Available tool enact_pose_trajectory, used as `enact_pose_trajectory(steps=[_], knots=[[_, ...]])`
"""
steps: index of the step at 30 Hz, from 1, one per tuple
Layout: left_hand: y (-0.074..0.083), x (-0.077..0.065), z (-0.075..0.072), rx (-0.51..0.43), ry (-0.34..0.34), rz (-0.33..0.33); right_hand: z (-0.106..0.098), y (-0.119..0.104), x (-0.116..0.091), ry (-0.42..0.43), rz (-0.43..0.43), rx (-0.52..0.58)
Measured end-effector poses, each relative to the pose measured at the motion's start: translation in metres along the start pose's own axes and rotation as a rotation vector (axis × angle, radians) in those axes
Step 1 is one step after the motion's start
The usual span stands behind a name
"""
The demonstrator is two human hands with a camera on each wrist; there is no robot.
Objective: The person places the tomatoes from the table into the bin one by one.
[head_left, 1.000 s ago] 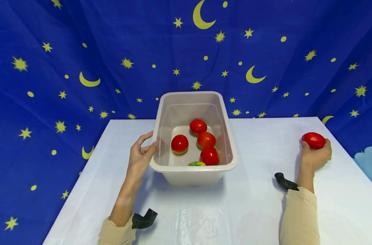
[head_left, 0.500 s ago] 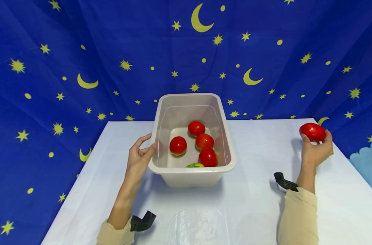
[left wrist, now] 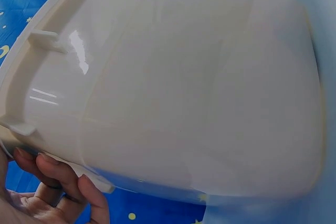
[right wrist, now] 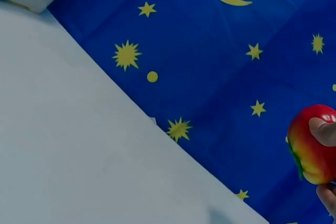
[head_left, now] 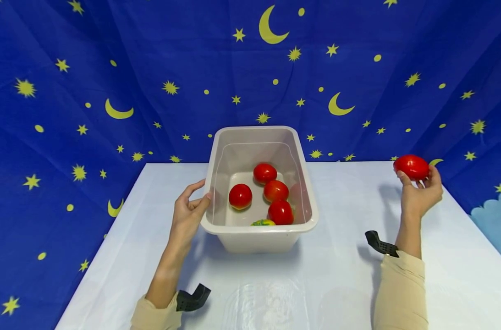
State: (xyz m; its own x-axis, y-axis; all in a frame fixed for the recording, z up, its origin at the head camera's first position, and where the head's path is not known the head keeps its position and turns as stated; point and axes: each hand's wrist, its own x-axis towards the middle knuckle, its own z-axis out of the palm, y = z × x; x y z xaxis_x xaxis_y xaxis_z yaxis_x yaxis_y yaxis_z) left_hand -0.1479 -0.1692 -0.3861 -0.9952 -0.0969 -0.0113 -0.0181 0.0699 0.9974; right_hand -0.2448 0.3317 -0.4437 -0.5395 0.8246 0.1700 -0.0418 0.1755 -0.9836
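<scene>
My left hand (head_left: 186,213) grips the left rim of a light grey plastic bin (head_left: 258,240), thumb on top. In the left wrist view its fingers (left wrist: 63,174) curl under the rim of the bin (left wrist: 184,87). Inside the bin lie several glossy red toy fruits (head_left: 240,196), along with a green-and-yellow piece (head_left: 263,222) partly hidden by the front wall. Over the table's far right, my right hand (head_left: 421,195) holds up another red toy fruit (head_left: 412,167) between thumb and fingers. The right wrist view shows that fruit (right wrist: 310,145) with a yellow end and green leaf-like edge.
The bin stands on a white table (head_left: 345,275), near its back edge. Behind and beside the table hangs a blue cloth (head_left: 184,55) with yellow moons and stars. Black curved pieces (head_left: 381,244) stick out from both sleeves.
My right hand has lifted the red toy fruit off the table and moved it slightly left. My left hand and the bin have stayed in place.
</scene>
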Motion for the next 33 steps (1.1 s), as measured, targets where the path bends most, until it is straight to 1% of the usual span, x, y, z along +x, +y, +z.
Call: enact_pose_trajectory(steps=[7, 12, 15, 19, 22, 25, 30, 33], knots=[[0.000, 0.000, 0.001, 0.006, 0.002, -0.002, 0.004, -0.009, -0.006, -0.025, -0.003, 0.046], [0.001, 0.001, 0.000, 0.008, 0.002, -0.004, 0.011, -0.021, -0.014, -0.067, -0.070, 0.008], [0.001, 0.001, 0.000, 0.006, 0.002, -0.008, 0.016, -0.027, -0.018, -0.083, -0.114, 0.034], [0.000, 0.001, 0.000, 0.004, 0.002, -0.008, 0.021, -0.031, -0.023, -0.096, -0.133, 0.062], [0.000, 0.000, 0.000, 0.007, -0.003, -0.001, 0.025, -0.033, -0.027, -0.104, -0.167, 0.045], [0.001, 0.000, 0.000, 0.012, -0.005, 0.006, 0.028, -0.035, -0.032, -0.120, -0.215, 0.000], [0.001, -0.001, 0.000, 0.017, -0.005, 0.009, 0.034, -0.040, -0.043, -0.179, -0.266, -0.038], [0.001, -0.001, 0.000, 0.013, -0.006, 0.011, 0.038, -0.044, -0.049, -0.218, -0.293, -0.042]])
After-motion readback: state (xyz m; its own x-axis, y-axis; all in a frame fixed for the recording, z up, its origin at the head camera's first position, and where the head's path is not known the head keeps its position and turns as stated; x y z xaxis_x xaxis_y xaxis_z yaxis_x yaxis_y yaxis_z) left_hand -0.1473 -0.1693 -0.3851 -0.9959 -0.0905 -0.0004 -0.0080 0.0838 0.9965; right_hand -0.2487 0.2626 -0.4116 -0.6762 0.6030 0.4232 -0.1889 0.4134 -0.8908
